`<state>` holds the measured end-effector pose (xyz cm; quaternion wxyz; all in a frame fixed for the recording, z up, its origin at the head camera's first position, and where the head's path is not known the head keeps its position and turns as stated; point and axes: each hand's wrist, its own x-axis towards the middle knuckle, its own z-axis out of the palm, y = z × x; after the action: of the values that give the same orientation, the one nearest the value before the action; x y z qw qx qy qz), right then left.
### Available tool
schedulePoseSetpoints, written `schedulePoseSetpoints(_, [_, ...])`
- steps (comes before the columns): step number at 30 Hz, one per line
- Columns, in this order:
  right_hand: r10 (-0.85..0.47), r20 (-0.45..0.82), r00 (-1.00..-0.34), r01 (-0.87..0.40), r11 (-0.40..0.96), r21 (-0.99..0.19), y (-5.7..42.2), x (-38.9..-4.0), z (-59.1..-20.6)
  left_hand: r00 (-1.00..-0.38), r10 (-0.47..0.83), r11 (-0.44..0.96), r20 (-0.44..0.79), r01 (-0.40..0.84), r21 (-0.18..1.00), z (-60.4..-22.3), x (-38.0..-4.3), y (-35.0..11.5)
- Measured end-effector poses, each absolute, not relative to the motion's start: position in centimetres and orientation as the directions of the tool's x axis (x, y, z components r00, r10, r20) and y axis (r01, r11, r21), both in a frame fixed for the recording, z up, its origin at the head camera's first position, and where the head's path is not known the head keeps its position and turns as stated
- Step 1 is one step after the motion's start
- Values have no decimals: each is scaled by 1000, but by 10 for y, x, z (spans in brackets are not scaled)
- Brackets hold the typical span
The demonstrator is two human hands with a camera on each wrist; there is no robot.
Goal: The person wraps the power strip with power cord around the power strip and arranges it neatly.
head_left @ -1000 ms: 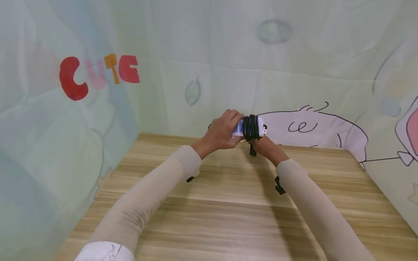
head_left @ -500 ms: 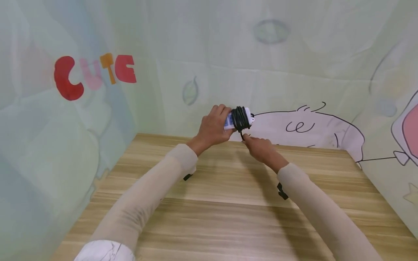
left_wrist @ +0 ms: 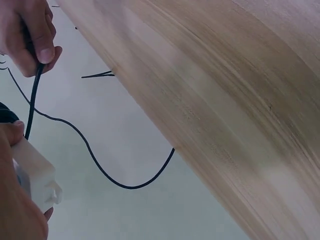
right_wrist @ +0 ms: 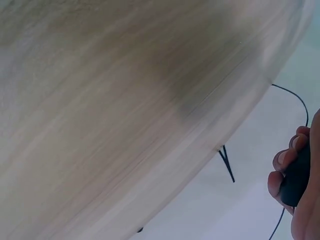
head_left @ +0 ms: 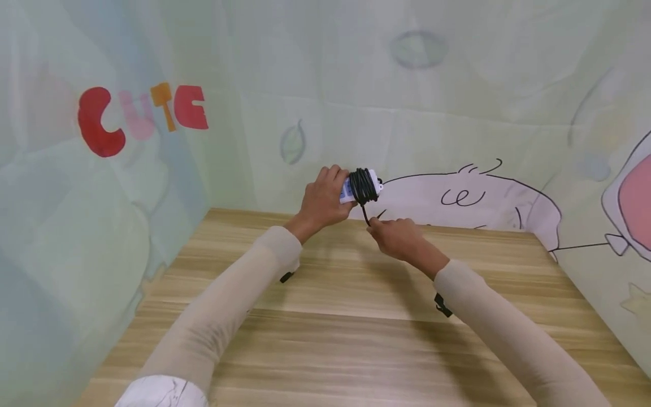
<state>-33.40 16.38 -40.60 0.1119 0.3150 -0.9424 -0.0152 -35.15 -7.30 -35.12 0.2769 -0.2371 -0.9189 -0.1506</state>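
My left hand point(head_left: 322, 198) grips a white power strip point(head_left: 347, 191) with blue socket faces, raised above the far edge of the table. Black cord point(head_left: 363, 185) is wound in several turns around the strip's other end. From the coil a short length of cord point(left_wrist: 33, 95) runs to my right hand point(head_left: 398, 239), which holds it with the thumb pressed on it. In the right wrist view, the right fingers point(right_wrist: 287, 157) curl around a thick black piece point(right_wrist: 297, 180) that looks like the plug; it is partly hidden.
Beneath both hands lies a wood-grain table point(head_left: 325, 339). Printed fabric walls point(head_left: 315, 85) stand behind it and at both sides, close to the table's far edge. Black lines on the fabric are drawn cartoon outlines.
The right hand has come out from beneath the power strip and drawn a length of cord down and away from the coil. The left hand has shifted left with the strip.
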Motion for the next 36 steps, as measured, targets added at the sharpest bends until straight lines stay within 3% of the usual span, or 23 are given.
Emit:
schedulePoseSetpoints(11, [-649,262,-714,-636,758,146,162,-324,-401,-756,375,857,537,504,111,-360,-356,-75])
schedulePoseSetpoints(19, [-719,298,-628,-665,695,273,164,-317,-391,-751,397,862,527,503,68,-363,-358,-75])
schedulePoseSetpoints(30, [-834,312,-455,-734,550,398,175,-313,-367,-730,472,842,495,539,-8,-375,-360,-77])
schedulePoseSetpoints(36, [-856,201,-476,-772,516,370,177,-313,-360,-719,518,829,463,556,-65,-380,-359,-74])
